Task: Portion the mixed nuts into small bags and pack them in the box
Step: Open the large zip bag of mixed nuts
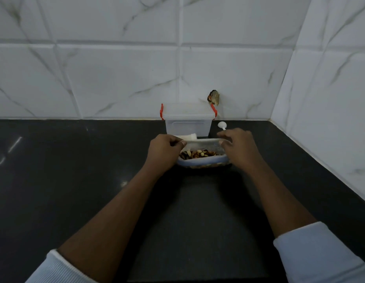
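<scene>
Fingers of both our hands pinch the upper rim of the bag of mixed nuts (206,144), the left hand (164,149) at its left end and the right hand (237,146) at its right end, with the rim stretched straight between them. On each hand the thumb presses against curled fingers. The bag sits on the black countertop (75,180) near the far wall, its mouth open, and the nuts (198,153) lie heaped inside. Just beyond it stands a clear plastic storage box (187,123) with red clasps (162,112), its lid on, set against the marbled white tiles (116,68). A white stack (188,136), which looks like small bags, lies between box and bag. A white spoon (221,125) rests right of the box. Our pale sleeves (320,252) are pushed up.
</scene>
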Demonstrator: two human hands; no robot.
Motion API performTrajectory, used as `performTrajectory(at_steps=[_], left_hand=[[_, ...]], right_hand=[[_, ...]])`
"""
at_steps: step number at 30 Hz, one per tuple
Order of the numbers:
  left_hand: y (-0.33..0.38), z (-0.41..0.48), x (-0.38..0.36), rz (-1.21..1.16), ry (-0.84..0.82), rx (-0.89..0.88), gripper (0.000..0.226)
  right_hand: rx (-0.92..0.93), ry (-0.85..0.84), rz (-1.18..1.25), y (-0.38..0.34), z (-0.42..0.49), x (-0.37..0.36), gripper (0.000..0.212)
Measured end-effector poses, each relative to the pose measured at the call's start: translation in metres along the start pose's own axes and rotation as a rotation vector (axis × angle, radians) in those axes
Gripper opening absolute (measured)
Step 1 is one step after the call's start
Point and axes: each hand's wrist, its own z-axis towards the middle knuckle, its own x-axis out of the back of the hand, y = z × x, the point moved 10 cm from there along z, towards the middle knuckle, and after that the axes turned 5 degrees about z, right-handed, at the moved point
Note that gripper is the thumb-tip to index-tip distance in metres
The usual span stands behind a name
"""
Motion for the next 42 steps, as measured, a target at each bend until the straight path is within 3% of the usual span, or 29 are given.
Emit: performTrajectory(at_steps=[3,6,8,10,13,16,17,19,22,23,25,28,30,36,40,42], left_hand=[[-0.002,0.0,0.004,-0.041,0.042,0.005,0.019],[-0.007,0.0,0.007,-0.092,0.085,0.029,0.016],[-0.01,0.0,0.01,-0.082,0.125,0.046,0.015],[-0.015,0.0,0.012,-0.103,0.152,0.081,0.014],[-0.022,-0.001,0.012,-0.19,0.149,0.161,0.012],[-0.026,-0.002,0.004,-0.305,0.08,0.223,0.012],[-0.026,-0.003,0.001,-0.335,0.057,0.233,0.014],[-0.023,-0.004,-0.002,-0.351,0.015,0.232,0.018],[-0.02,-0.005,-0.006,-0.358,-0.028,0.238,0.025],[-0.02,-0.006,-0.007,-0.375,-0.035,0.251,0.026],[-0.021,-0.005,-0.009,-0.406,-0.045,0.277,0.028],[-0.02,-0.004,-0.01,-0.455,-0.018,0.282,0.027],[-0.019,-0.004,-0.009,-0.496,0.004,0.282,0.027],[-0.028,-0.007,-0.01,-0.523,-0.042,0.378,0.026],[-0.022,-0.008,-0.015,-0.379,-0.105,0.348,0.001],[-0.022,-0.007,-0.015,-0.304,-0.074,0.327,0.008]], right_hand=[[0.175,-0.045,-0.089,-0.029,-0.007,0.002,0.026],[0.278,-0.365,-0.016,-0.051,-0.021,-0.028,0.026],[0.324,-0.499,-0.096,-0.057,-0.029,-0.046,0.021],[0.362,-0.476,-0.095,-0.063,-0.029,-0.047,0.011],[0.407,-0.454,-0.089,-0.071,-0.03,-0.047,0.035],[0.431,-0.511,-0.118,-0.074,-0.034,-0.05,0.02],[0.412,-0.533,-0.091,-0.071,-0.034,-0.05,0.012],[0.34,-0.435,0.035,-0.064,-0.026,-0.035,0.024],[0.207,-0.017,-0.013,-0.038,-0.007,0.013,0.026],[0.125,0.053,-0.081,-0.023,-0.004,0.023,0.022],[-0.071,-0.012,-0.148,0.008,0.0,0.024,0.018],[-0.246,-0.192,0.084,0.026,-0.006,0.009,0.016],[-0.267,-0.167,0.247,0.024,-0.006,0.008,0.008],[-0.283,-0.166,0.234,0.029,-0.005,0.004,0.013],[-0.224,-0.223,0.229,0.015,-0.004,-0.011,0.018],[-0.279,-0.156,0.298,0.017,-0.003,-0.01,0.016]])
